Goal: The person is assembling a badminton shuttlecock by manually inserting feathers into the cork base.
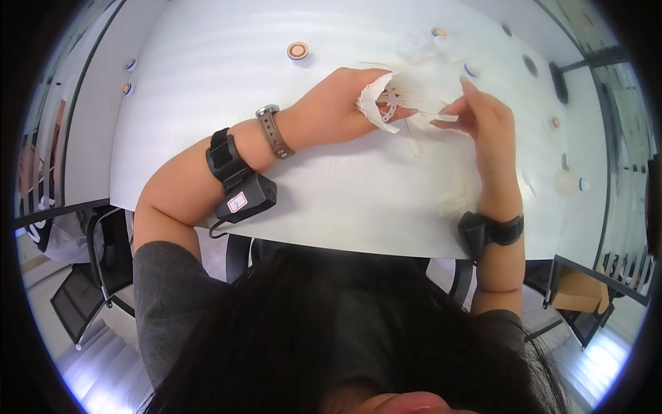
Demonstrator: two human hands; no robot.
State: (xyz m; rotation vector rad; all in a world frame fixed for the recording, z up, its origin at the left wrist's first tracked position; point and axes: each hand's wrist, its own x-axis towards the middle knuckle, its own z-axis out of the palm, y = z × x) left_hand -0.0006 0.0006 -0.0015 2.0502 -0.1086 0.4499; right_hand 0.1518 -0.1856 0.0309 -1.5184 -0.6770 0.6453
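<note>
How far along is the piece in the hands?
Looks done: the white piece in the left hand has a curved, jagged-edged form with thin ribs. In hand: the right hand pinches a pale strip; whether it is attached is unclear. Possibly left: the loose pale piece near the right forearm.

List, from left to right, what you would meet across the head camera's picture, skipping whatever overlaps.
Black boxy device strapped to the left forearm, small round container with orange-brown top, ragged-edged white piece, right hand, brown cardboard box.
</note>
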